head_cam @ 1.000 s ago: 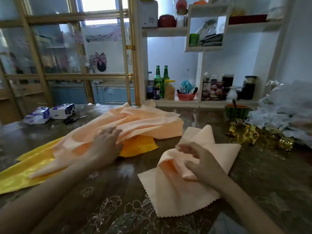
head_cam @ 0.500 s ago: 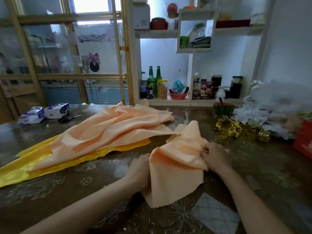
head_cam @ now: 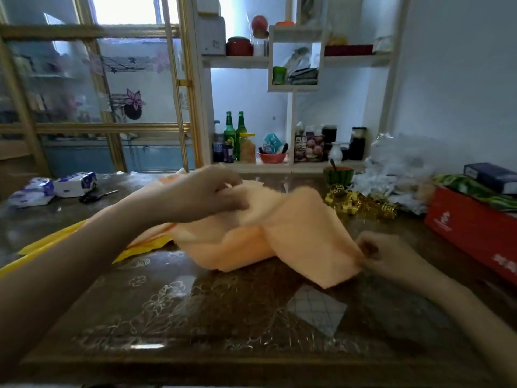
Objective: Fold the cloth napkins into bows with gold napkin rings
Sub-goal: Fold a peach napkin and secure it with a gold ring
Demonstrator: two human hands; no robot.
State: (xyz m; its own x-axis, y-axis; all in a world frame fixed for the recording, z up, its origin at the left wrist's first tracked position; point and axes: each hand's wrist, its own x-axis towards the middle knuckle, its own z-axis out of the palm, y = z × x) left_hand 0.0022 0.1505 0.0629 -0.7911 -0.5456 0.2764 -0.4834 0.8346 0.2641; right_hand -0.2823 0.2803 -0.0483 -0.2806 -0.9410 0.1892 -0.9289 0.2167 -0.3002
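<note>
- Head view: peach napkin (head_cam: 293, 236) sits in the middle of the table (head_cam: 195, 309). Part of it is lifted up and its low edge touches the table.
- Left hand (head_cam: 204, 194) is up over the table at the far left part of the napkin. Its fingers (head_cam: 237, 204) are bent and pinch the cloth. This hand looks blurry.
- Right hand (head_cam: 376, 254) is low, close to the table, at the right corner of the napkin. Its fingers are curled in and squeeze that corner tight.
- Between the two hands the napkin hangs with a deep fold in its middle.
- Gold napkin rings (head_cam: 361, 204) lie in a shiny heap on the table behind the napkin, toward the right. No hand touches them.
- Yellow cloth (head_cam: 50, 245) lies flat on the left side of the table, and the left arm passes over it.
- Red box (head_cam: 470, 233) stands at the right edge of the table, near the right hand but apart from it.
- Green bowl (head_cam: 338, 175) that looks like a watermelon stands just behind the rings.
- White crinkly plastic (head_cam: 400, 169) is piled beside the bowl, on its right.
- Tissue packs (head_cam: 56, 186) and scissors (head_cam: 98, 196) lie far off on the left of the table.
- Two green bottles (head_cam: 235, 133) stand upright on the low shelf behind the table.
</note>
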